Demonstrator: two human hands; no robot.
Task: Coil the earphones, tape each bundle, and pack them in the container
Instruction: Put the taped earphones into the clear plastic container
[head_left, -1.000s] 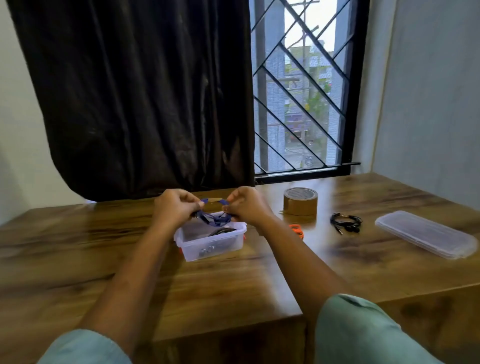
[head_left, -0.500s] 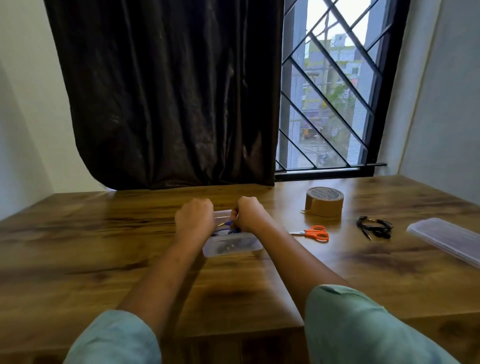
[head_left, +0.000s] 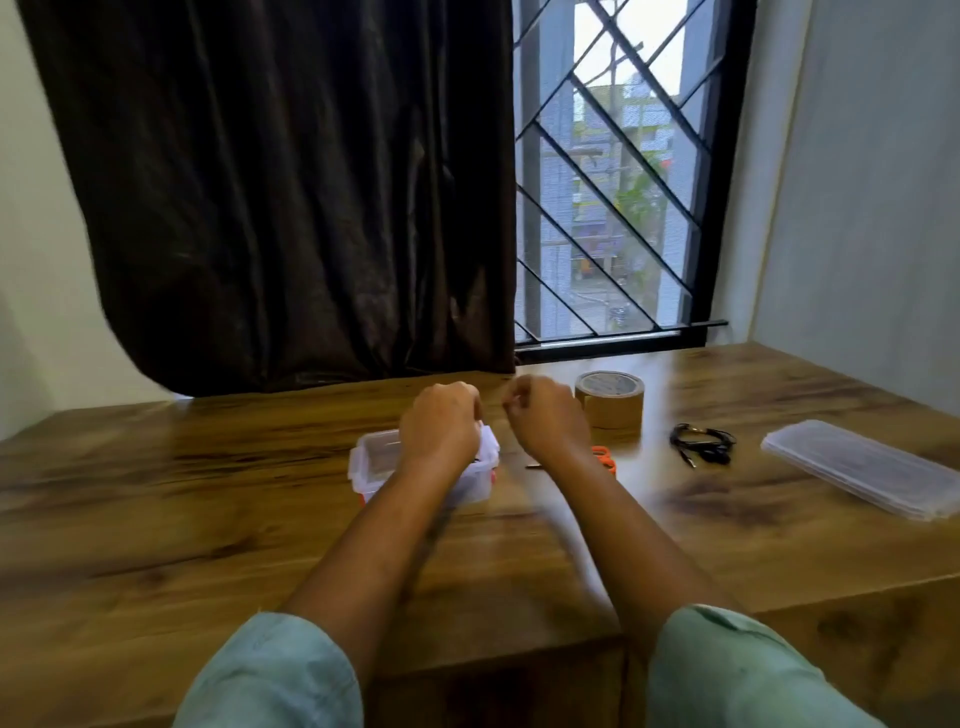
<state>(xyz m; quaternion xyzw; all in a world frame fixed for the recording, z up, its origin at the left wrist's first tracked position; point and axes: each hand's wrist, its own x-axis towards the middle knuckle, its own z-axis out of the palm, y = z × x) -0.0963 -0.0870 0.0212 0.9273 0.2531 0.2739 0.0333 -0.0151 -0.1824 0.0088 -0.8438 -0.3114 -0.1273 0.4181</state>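
A small clear plastic container (head_left: 370, 459) with orange clips stands on the wooden table (head_left: 218, 499). My left hand (head_left: 440, 429) hovers over its right half with the fingers curled under, and nothing shows in it. My right hand (head_left: 546, 419) is just right of the container, raised a little, fingers curled in a loose fist with nothing visible between them. What lies inside the container is hidden by my left hand. A coiled pair of black earphones (head_left: 702, 445) lies on the table further right.
A brown tape roll (head_left: 609, 399) stands behind my right hand. Orange-handled scissors (head_left: 605, 458) lie partly under my right wrist. The clear container lid (head_left: 862, 468) lies at the far right. A dark curtain and a barred window are behind the table.
A second ago both hands held a blue earphone bundle above the container, then lowered it in. Now the bundle is out of sight and my right hand has drawn away to the right.
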